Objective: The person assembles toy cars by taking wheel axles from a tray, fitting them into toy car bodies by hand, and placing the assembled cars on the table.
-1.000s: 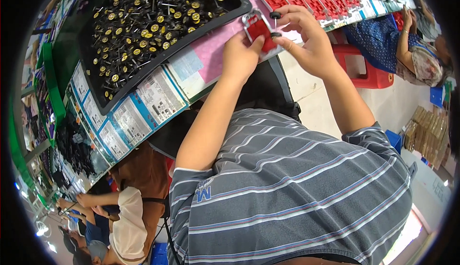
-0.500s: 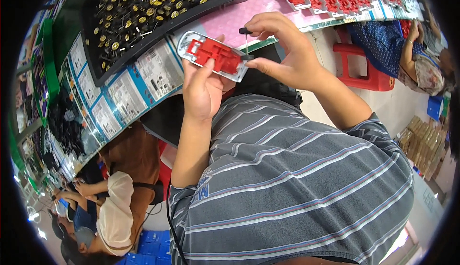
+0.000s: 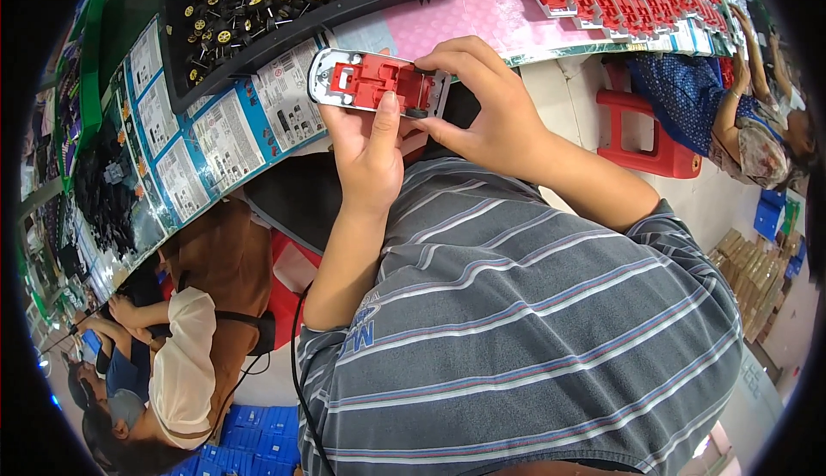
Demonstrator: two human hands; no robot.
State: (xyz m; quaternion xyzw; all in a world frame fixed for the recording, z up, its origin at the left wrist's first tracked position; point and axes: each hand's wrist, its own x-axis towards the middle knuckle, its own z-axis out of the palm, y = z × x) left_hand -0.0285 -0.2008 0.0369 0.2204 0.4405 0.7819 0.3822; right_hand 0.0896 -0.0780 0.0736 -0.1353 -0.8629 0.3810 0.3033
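Glossy red plastic toy chassis (image 3: 379, 82) on a smooth grey plate, above a soft striped cloth shirt (image 3: 533, 338).

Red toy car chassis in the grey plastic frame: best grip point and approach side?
Grip the red toy chassis in its grey frame by its two long edges, coming from below, as the left hand does. It is flat and elongated; the right hand works the right end, where a black wheel sits, so keep that end clear.
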